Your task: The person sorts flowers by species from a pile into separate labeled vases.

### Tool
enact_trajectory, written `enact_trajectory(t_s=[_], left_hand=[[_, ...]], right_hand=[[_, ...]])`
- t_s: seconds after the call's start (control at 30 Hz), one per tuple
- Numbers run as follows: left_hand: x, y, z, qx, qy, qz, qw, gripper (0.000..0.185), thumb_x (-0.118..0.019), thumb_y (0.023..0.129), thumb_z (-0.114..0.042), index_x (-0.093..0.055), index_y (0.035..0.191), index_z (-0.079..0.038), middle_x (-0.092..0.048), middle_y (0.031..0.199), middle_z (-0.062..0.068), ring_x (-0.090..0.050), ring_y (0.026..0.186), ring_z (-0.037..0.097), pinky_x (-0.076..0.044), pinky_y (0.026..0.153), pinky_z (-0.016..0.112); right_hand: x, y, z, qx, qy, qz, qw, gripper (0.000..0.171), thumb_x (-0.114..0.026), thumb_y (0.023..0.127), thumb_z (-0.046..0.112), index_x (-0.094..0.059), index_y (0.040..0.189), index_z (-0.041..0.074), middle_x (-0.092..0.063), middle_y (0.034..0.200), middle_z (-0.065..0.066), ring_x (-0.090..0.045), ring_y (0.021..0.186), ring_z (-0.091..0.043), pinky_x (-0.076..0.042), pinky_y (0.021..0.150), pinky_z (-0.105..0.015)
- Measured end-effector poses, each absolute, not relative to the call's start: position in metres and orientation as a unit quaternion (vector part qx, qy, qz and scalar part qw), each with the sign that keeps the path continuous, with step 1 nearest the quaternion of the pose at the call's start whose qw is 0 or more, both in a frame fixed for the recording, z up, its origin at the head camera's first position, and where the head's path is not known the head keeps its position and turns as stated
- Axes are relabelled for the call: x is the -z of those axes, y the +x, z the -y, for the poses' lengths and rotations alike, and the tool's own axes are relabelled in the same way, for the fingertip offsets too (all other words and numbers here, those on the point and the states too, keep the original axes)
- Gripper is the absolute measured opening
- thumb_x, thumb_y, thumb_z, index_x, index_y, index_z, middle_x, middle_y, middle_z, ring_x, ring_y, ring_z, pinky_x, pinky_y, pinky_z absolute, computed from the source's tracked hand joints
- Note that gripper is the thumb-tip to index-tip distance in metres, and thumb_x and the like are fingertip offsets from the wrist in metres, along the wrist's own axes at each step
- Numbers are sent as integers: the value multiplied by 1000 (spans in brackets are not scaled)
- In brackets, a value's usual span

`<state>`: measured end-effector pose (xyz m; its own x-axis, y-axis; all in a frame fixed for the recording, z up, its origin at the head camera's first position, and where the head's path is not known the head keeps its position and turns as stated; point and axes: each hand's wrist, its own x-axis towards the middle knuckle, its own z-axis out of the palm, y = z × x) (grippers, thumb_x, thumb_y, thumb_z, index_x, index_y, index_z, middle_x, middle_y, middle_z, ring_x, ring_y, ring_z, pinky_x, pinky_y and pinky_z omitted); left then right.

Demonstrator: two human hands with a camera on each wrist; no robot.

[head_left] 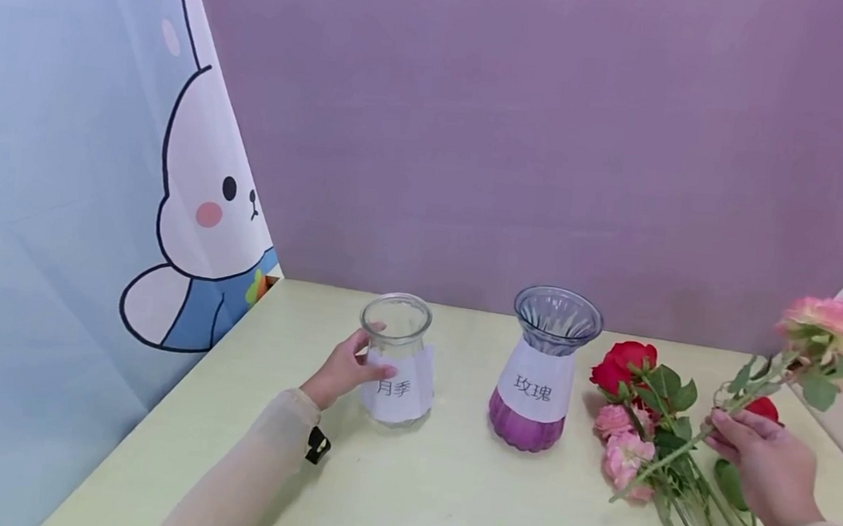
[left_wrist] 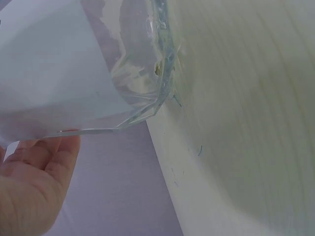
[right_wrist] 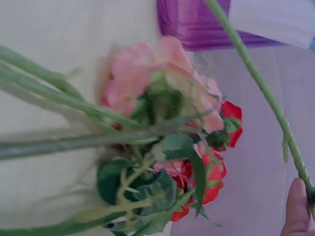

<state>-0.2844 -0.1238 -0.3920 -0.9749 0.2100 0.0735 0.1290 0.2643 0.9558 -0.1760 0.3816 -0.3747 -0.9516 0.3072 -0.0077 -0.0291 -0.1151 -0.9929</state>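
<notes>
Our left hand (head_left: 343, 371) wraps its fingers around the clear jar (head_left: 395, 359) standing on the bench (head_left: 446, 499). Our right hand (head_left: 768, 465) pinches a pink flower's stem (head_left: 684, 447) above the flowers (head_left: 637, 415) lying beside the purple vase (head_left: 540, 369).

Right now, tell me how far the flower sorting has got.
Done: nothing is placed; the clear vase and the purple vase both stand empty. In hand: the left hand holds the clear vase, and the right hand grips a pink flower stem lifted off the table. Left: the red and pink flowers lying beside the purple vase.
</notes>
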Motion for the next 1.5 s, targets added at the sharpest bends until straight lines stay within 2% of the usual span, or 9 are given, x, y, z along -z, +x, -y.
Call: enact_trajectory(t_s=[0.17, 0.33, 0.43, 0.7, 0.83, 1.03, 1.17, 1.5], left_hand=[[394, -283, 126, -588, 106, -801, 38, 82, -80, 78, -11, -35, 146, -7, -37, 146, 24, -45, 124, 47, -38, 101, 56], [394, -283, 126, -588, 113, -800, 37, 82, -80, 77, -11, -36, 145, -7, -39, 145, 24, -47, 123, 47, -39, 100, 56], [392, -283, 126, -588, 116, -800, 35, 82, -80, 77, -10, -35, 146, -6, -39, 145, 24, -48, 122, 46, -40, 100, 55], [391, -284, 127, -591, 121, -797, 41, 84, -80, 77, -11, -33, 146, -6, -36, 147, 23, -47, 123, 45, -41, 100, 53], [393, -284, 127, -586, 115, -801, 36, 82, -81, 77, -12, -35, 146, -8, -36, 147, 23, -47, 123, 46, -40, 100, 56], [393, -285, 125, -596, 119, -793, 34, 83, -80, 77, -9, -34, 146, -6, -37, 147, 22, -50, 121, 45, -43, 98, 52], [393, -285, 125, -602, 124, -788, 33, 84, -80, 78, -10, -33, 147, -6, -37, 147, 21, -50, 121, 44, -45, 97, 50], [392, -287, 127, -587, 125, -799, 41, 82, -79, 79, -12, -33, 146, -6, -38, 145, 23, -48, 122, 46, -42, 99, 52]], right_hand=[[392, -171, -378, -782, -95, 599, 143, 12, -69, 86, 2, -67, 78, 10, -71, 77, 3, -69, 69, -9, -56, 63, -23], [439, -196, -406, -791, -66, 572, 208, 9, -70, 84, -2, -65, 85, 5, -73, 82, -4, -71, 72, -14, -57, 64, -27], [452, -206, -408, -793, -46, 559, 238, 14, -71, 81, -5, -63, 90, 2, -73, 83, -7, -71, 72, -16, -56, 64, -28], [421, -191, -373, -784, -55, 570, 240, 12, -68, 83, -8, -62, 85, 2, -71, 77, -6, -70, 68, -15, -56, 63, -24], [432, -199, -376, -777, -67, 574, 250, 12, -73, 80, -5, -63, 85, 2, -72, 78, -5, -71, 69, -15, -56, 65, -25], [445, -209, -373, -781, -105, 562, 251, 26, -81, 74, 3, -58, 88, -1, -72, 83, -7, -71, 74, -16, -56, 65, -29], [440, -207, -361, -778, -112, 566, 250, 28, -80, 76, 4, -57, 90, -1, -71, 83, -6, -70, 76, -14, -56, 67, -28], [440, -210, -341, -736, -83, 610, 280, 18, -73, 82, 1, -62, 95, -1, -71, 81, -4, -71, 71, -14, -56, 65, -26]])
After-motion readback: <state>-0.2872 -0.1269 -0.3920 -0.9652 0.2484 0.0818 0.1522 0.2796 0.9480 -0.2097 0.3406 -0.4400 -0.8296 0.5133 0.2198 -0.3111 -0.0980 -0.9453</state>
